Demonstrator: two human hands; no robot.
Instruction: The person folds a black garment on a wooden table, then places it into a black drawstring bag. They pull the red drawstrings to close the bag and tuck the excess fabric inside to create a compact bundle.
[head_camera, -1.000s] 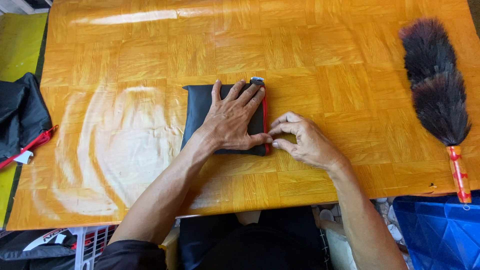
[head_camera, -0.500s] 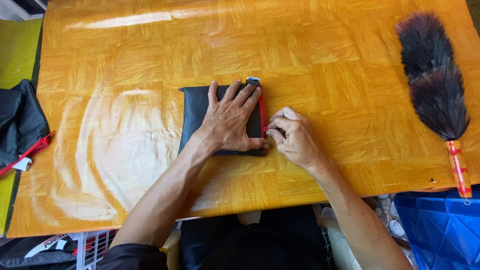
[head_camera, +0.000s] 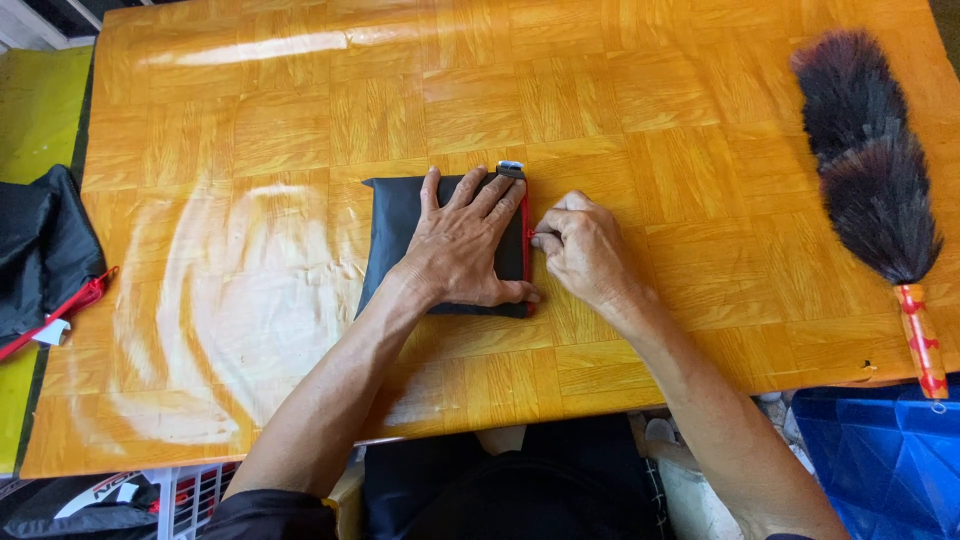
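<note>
1. Black pouch (head_camera: 395, 225) lying flat near mid-table (head_camera: 300, 120), red zip along its right edge.
2. Left hand (head_camera: 462, 245) spread open, palm down, pressing the pouch, gripping nothing.
3. Right hand (head_camera: 585, 250) just beside that edge, fingertips pinched narrow on the red zip pull.
4. Feather duster (head_camera: 868, 165) well apart at the right; black cloth (head_camera: 40, 245) off the left edge.

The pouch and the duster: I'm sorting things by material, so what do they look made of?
The pouch under the left hand looks like thin dark matte fabric, probably nylon, with a red zip edge that the right hand pinches. The duster looks like dark fluffy feathers on a glossy red-banded handle, perhaps cane.
</note>
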